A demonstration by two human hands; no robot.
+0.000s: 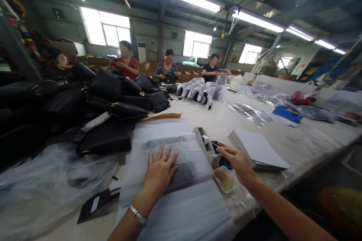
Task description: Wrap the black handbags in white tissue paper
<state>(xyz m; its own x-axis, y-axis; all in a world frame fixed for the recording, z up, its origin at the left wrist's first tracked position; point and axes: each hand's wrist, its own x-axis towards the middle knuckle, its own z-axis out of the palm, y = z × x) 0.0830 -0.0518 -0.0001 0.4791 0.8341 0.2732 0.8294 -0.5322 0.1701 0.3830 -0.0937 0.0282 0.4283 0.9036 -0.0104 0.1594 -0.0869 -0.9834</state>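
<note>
My left hand [161, 171] lies flat with fingers spread on a dark item wrapped in thin white tissue paper [181, 147]. More sheets of the white paper [181, 214] spread under and in front of it. To the right, my right hand [236, 160] is at a pale grey tape dispenser [203, 141]. Its thumb and fingertips pinch a thin pale strip of tape [214, 144] at the dispenser's front end. A small white dish [224, 179] with something yellowish in it sits below the dispenser. A black tag [94, 205] with a white label lies left of the paper.
Black handbags [107, 90] are heaped on the left, beside crumpled clear plastic [56, 180]. A stack of white boards [260, 148] stands right of my right hand. White-wrapped bundles [200, 90] and clear plastic bags [249, 113] lie farther back. Three people sit across the table.
</note>
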